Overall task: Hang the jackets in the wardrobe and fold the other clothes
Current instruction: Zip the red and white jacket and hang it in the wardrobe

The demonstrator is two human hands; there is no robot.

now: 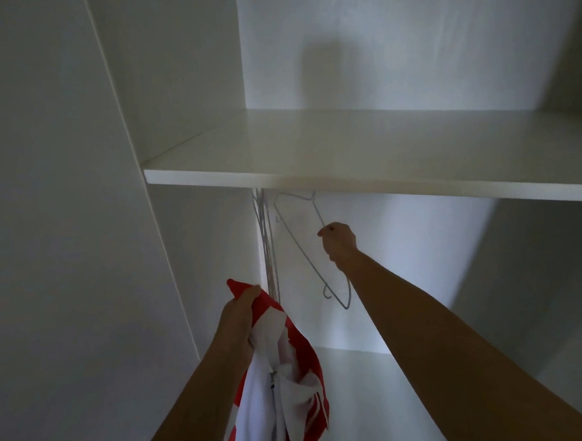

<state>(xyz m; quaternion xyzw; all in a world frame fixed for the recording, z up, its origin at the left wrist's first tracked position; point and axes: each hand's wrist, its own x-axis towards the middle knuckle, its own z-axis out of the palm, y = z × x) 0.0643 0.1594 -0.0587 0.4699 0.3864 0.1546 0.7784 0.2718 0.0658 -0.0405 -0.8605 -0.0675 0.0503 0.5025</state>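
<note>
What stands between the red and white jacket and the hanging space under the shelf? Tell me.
Nothing visible blocks it. The jacket, held by the left hand, hangs before the open space under the shelf. Spare hangers hang behind it; the right hand grips one hanger. The rail is hidden.

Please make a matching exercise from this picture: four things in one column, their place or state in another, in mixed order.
1 left hand
2 right hand
3 shelf
4 spare hangers

a grips the tilted wire hanger
b hang straight down under the shelf
c holds the red and white jacket
d white and flat, above both hands

Pairs: 1-c, 2-a, 3-d, 4-b
</note>
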